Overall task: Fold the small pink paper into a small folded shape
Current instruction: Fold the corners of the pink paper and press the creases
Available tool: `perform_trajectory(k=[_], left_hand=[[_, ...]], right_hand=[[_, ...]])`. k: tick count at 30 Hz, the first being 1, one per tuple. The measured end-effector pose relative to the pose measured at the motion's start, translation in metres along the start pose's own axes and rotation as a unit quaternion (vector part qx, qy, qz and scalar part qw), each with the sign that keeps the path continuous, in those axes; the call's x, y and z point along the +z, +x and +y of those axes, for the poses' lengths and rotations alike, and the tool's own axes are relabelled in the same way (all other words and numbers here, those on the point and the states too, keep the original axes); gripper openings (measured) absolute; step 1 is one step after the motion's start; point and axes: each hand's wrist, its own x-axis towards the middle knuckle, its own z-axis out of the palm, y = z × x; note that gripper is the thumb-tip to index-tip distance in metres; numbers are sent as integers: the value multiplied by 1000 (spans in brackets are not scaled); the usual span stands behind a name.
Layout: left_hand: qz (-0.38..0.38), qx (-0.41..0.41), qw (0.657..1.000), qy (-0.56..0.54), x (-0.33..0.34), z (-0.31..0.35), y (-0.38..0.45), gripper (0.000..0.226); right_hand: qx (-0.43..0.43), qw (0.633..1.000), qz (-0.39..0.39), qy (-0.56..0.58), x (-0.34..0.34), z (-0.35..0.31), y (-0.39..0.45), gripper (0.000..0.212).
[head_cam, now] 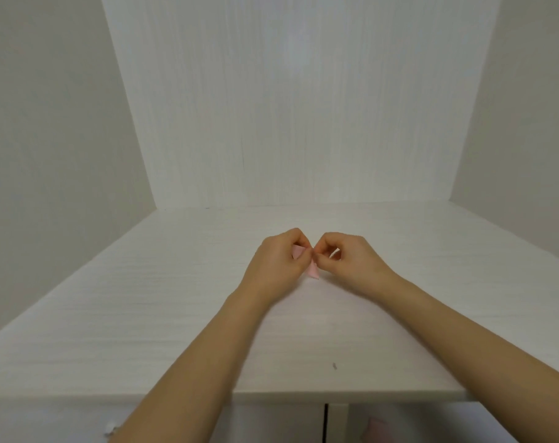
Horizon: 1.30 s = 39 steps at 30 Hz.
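Already small and partly creased, the pink paper (313, 270) is pinched between the two hands just above the white desk (144, 314), near its middle. The left hand (278, 266) curls its fingers (299, 241) closed around the paper's upper end, where a pink corner peeps out between thumb and forefinger. The right hand (351, 259) meets it from the other side, its thumb and forefinger tips pressed together on the paper's edge while the remaining fingers are bent loosely. A pointed pink flap hangs down below the two thumbs.

What could go wrong is mostly a matter of size. With so little paper to hold, a fold pressed while the edges are out of line would likely set crooked, and a crease that small is hard to undo cleanly. The piece could also slip from the fingertips if one hand lets go to shift its hold, and drop to the desk or roll over the near edge. Squeezing hard at the meeting point might crumple or tear it.

Much is hidden. The hands cover most of the paper, so its present shape and how many folds it carries cannot be told. Whether the flap touches the desk is unclear. Below the desk front, a blurred pinkish thing (377, 428) shows at the bottom edge, too soft to identify. A small dark speck (334, 366) lies on the desk near the front edge.
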Motion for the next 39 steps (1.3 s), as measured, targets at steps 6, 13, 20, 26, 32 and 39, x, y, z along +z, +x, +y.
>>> perform_trajectory(k=[6, 13, 20, 26, 32, 39], left_hand=[[20, 14, 999, -47, -2, -1, 3, 11], [33, 7, 996, -89, -2, 3, 2, 12], [76, 0, 987, -141, -3, 9, 2, 14], [132, -6, 978, -163, -5, 10, 3, 11], [151, -4, 975, -162, -2, 13, 2, 13], [193, -30, 960, -200, -16, -1, 8, 15]], right_hand=[[2, 995, 40, 86, 2, -2, 2, 11], [8, 991, 32, 129, 3, -3, 2, 15], [36, 988, 34, 147, 2, -8, 1, 11], [58, 986, 37, 150, 0, -10, 3, 11], [72, 985, 58, 146, 1, -8, 5, 12], [63, 980, 96, 163, -8, 2, 5, 10]])
